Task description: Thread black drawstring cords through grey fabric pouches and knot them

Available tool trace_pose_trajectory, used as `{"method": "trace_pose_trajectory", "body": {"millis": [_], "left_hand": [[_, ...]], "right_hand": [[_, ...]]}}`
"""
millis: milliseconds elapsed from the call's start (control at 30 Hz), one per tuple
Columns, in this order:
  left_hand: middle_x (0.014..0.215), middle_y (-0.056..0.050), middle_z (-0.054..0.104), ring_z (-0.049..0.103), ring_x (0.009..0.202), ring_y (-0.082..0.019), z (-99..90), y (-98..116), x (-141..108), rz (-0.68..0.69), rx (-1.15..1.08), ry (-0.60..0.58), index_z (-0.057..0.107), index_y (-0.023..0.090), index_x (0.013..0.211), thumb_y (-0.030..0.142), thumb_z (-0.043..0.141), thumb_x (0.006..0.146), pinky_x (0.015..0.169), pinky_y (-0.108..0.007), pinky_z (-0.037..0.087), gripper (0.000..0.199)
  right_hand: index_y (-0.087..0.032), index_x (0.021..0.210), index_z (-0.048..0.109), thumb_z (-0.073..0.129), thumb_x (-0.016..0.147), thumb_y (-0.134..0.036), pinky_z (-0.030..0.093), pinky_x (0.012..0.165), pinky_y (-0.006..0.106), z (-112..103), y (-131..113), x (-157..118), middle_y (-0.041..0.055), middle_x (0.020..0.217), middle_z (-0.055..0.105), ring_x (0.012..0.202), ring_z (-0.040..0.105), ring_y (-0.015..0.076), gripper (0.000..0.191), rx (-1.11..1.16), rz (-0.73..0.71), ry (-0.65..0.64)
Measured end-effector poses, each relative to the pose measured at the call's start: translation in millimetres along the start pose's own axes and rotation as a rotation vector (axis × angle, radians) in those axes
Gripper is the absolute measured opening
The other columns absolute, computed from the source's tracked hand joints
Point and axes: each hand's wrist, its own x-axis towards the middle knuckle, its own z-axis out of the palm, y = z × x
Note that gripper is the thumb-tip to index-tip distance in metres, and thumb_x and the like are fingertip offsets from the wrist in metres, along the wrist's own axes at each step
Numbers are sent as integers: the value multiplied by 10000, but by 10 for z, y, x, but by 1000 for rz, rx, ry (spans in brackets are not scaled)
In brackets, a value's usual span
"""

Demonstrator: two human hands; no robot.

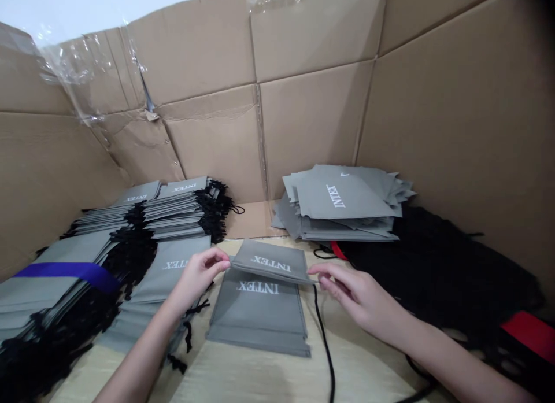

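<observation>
Two bare hands over a pale wood-grain tabletop (255,380), viewed from head height, with clock positions taken from the centre of the work and 12 o'clock pointing away from the wearer. The left hand (197,278), at 9 o'clock, is narrowly closed, its fingertips (223,265) pinching the left corner of an upper grey non-woven fabric panel with white INTEX lettering (271,261). The right hand (358,296), at 3 o'clock, is also narrow, with slightly parted fingers whose tips (313,270) reach the panel's right corner; whether they grip it cannot be made out. The upper panel is raised over a flat lower grey fabric panel with the same white lettering (258,319), at the centre of the tabletop. Whether these two panels are one folded bag or two bags is hard to tell. A thin black cord (323,339) runs down from the panels at 4 o'clock and is cut off by the lower frame edge. Four stacks of grey bags with black cords lie at 9 to 11 o'clock, one bound by a blue strap (69,270) and cut off by the left frame edge. One loose grey pile (342,200) sits at 1 o'clock, beside a heap of black fabric (433,264) at 2 to 3 o'clock. Two red pieces show, one (531,333) partly cut off at 4 o'clock. Brown corrugated cardboard walls (312,102) rise behind everything.
</observation>
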Motion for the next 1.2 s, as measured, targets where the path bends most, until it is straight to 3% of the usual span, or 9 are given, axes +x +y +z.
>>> {"method": "trace_pose_trajectory", "body": {"millis": [133,300,500,633,767,967,1100,1200], "left_hand": [[585,8,589,561,577,-141,95,30,-26,-21,-33,-10,582,158,675,303,580,732,576,-229,418,155],[605,4,608,583,561,-146,94,1,-31,-21,-16,-65,594,156,736,295,589,705,554,-233,436,142],[575,6,606,567,524,-142,58,-62,-20,7,73,-79,626,160,733,248,563,719,526,-229,432,109],[709,-16,633,573,593,-139,30,-97,-26,75,149,-49,638,172,769,226,523,770,583,-231,434,126],[685,-4,618,558,616,-139,13,-110,-51,136,213,-46,629,183,792,206,506,807,609,-229,423,125],[798,-35,670,596,753,-167,-4,-17,-76,277,331,-110,642,184,794,245,542,828,704,-256,438,122],[789,-52,679,614,748,-180,24,81,-98,192,117,-108,623,169,683,293,583,798,692,-266,458,173],[831,-46,662,597,633,-138,105,87,-120,102,-194,-7,584,160,684,329,603,786,647,-254,464,198]], "right_hand": [[-253,997,643,518,873,-363,453,589,270,52,-40,14,32,951,638,592,546,131,208,46,56,92],[-220,761,673,524,865,-356,442,575,258,85,-27,35,41,841,615,709,580,166,227,110,114,204],[-216,794,551,430,915,-274,440,644,272,86,-15,-6,24,843,562,729,560,156,181,-53,-16,147],[-217,794,451,356,922,-178,427,665,286,110,-4,-9,22,834,503,734,534,159,163,-101,-4,133],[-221,756,394,326,883,-101,412,632,282,108,5,2,19,805,470,694,500,160,189,-103,-11,131],[-220,747,397,334,887,-142,399,619,285,109,58,17,16,769,477,671,491,165,172,-91,15,135],[-219,766,454,423,883,-263,382,554,273,89,35,-3,8,731,505,597,481,158,129,-90,80,95],[-220,819,519,516,848,-364,368,518,261,90,-33,-12,12,769,564,561,477,144,146,-37,119,71]]}}
